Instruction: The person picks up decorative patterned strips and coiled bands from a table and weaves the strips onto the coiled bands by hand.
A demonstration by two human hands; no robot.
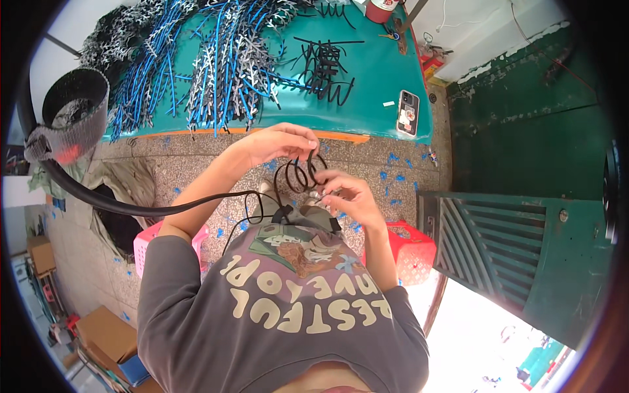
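A loosely coiled black cord (298,175) hangs in front of my body, below the near edge of the table. Thumb and fingers of my left hand (278,142) are closed on its upper end. At the coil's right side, my right hand (350,196) has its fingertips pinched together, touching the cord or very close to it; what lies between them is too small to make out. On the green table (373,92), several similar black coils (327,72) lie beside bundles of blue strands (229,59) with grey, leaf-like side pieces.
A phone (407,112) lies at the table's right end, with keys (390,36) and a red container (380,9) farther back. A ridged clear cup (75,105) on a thick black tube is at left. A pink basket (147,243) and red stool (411,252) flank me. Blue scraps litter the floor.
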